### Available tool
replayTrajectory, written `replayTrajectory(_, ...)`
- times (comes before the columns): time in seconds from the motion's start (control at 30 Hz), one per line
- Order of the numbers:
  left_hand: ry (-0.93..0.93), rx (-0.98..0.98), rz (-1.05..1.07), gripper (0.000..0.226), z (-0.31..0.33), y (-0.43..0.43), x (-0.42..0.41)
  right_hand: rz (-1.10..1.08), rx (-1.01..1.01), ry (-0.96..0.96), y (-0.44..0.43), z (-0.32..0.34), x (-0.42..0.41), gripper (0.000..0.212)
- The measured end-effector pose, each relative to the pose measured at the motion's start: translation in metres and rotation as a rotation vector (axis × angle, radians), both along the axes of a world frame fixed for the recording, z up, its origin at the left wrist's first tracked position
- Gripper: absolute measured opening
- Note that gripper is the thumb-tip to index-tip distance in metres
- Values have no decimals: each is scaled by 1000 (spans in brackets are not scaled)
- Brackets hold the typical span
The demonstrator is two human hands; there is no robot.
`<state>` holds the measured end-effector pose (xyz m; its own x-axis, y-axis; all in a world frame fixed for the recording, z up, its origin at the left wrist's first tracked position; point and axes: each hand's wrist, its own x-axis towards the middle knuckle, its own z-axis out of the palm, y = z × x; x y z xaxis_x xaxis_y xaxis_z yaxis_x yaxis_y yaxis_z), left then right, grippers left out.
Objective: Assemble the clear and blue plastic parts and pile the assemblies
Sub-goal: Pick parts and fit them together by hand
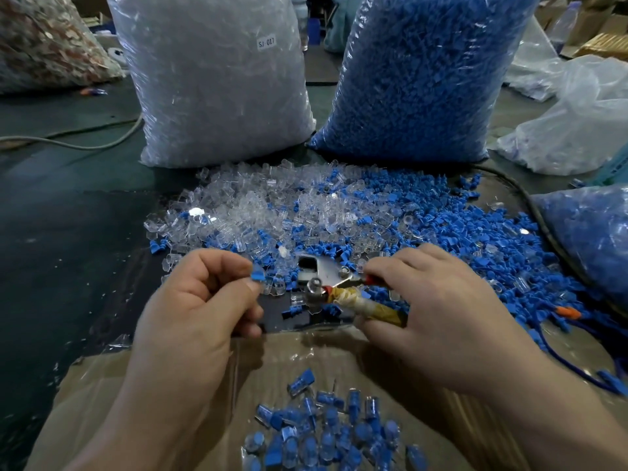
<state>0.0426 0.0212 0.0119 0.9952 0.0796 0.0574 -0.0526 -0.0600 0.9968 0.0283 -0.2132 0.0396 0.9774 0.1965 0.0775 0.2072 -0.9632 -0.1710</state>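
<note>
My left hand pinches a small blue plastic part between thumb and forefinger, just left of a metal press tool. My right hand grips the tool's tape-wrapped handle. A clear cap sits in the tool's seat. Loose clear parts and loose blue parts lie spread on the table behind the tool. A pile of finished blue-and-clear assemblies lies on cardboard in front of me.
A big bag of clear parts and a big bag of blue parts stand at the back. Another bag of blue pieces lies at right, with a black cable beside it. A pale cable crosses the dark table at left.
</note>
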Motion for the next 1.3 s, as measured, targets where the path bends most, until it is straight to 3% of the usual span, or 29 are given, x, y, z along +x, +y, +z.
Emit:
replayTrajectory(0.13, 207, 25, -164, 33, 2, -9, -5, -98, -107, 4, -1, -8, 15, 70)
replayTrajectory(0.27, 212, 104, -183, 32, 2, -14, -7, -134, -133, 26, -2, -10, 23, 76)
replayTrajectory(0.37, 187, 131, -164, 31, 1, -16, -8, -126, -102, 23, -2, -7, 20, 70)
replayTrajectory(0.43, 169, 169, -163, 28, 0, -18, -9, -95, -25, -87, 6, -2, 12, 61)
replayTrajectory(0.5, 161, 168, -164, 21, 0, -22, -12, 1, 76, -209, 21, 2, 0, 44)
replayTrajectory(0.6, 103, 197, -156, 14, 1, -27, -16, 192, 97, -210, 38, 0, -8, 26)
replayTrajectory(0.83, 28, 234, -166, 26, 8, -26, -20, 177, 187, -190, 37, -3, -8, 33)
replayTrajectory(0.93, 32, 325, -155, 8, 9, -24, -15, 212, 231, -211, 39, -1, -8, 33)
replayTrajectory(1.03, 38, 328, -247, 42, 8, -17, -11, 245, 225, -204, 44, 1, -10, 30)
replayTrajectory(1.1, 16, 254, -274, 39, 7, -15, -10, 203, 323, -121, 46, 2, -11, 27)
replayTrajectory(1.23, -132, 270, -383, 20, 7, -14, -12, -108, 986, 501, 42, 15, -13, 20)
replayTrajectory(1.3, -216, 388, -438, 21, 9, -13, -14, -141, 1004, 638, 38, 19, -14, 18)
